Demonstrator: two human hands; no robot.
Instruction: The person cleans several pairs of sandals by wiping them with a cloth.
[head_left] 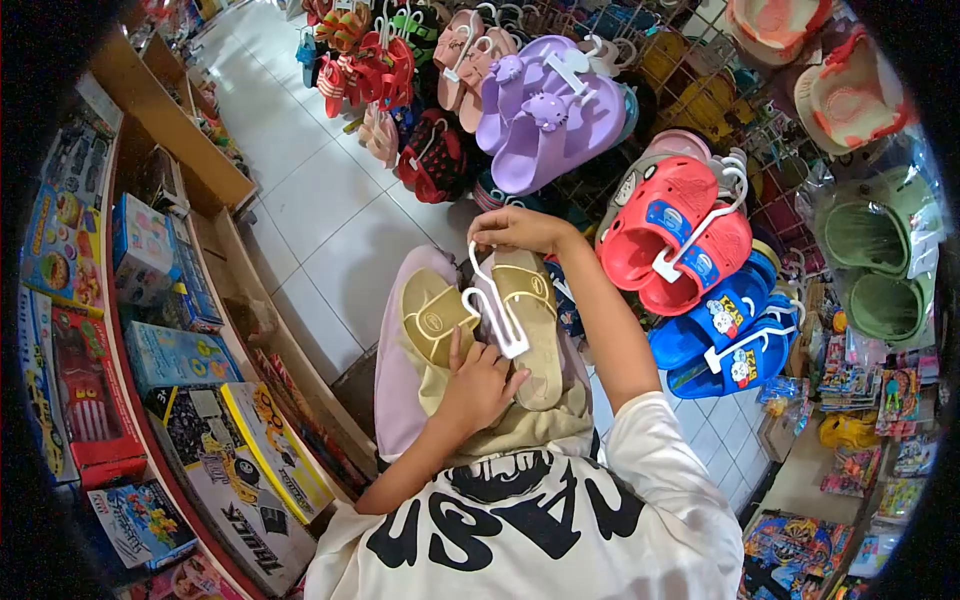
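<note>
A pair of olive-tan slide sandals (535,365) lies over my lap, toes pointing away from me. A white plastic hanger (514,345) joins them, its hook rising between the two toes. My left hand (478,385) is closed at the inner side of the left sandal, fingers by the hanger and thumb on the right sandal's footbed. At the far end, my right hand (513,230) grips the toe of the right sandal, fingers beside the hanger's hook. The undersides of the sandals are hidden.
Purple clogs (560,120), red clogs (680,235) and blue slides (725,335) hang close on the right. Boxed toys (205,440) fill the shelves at left. White floor tiles (320,200) run ahead between them.
</note>
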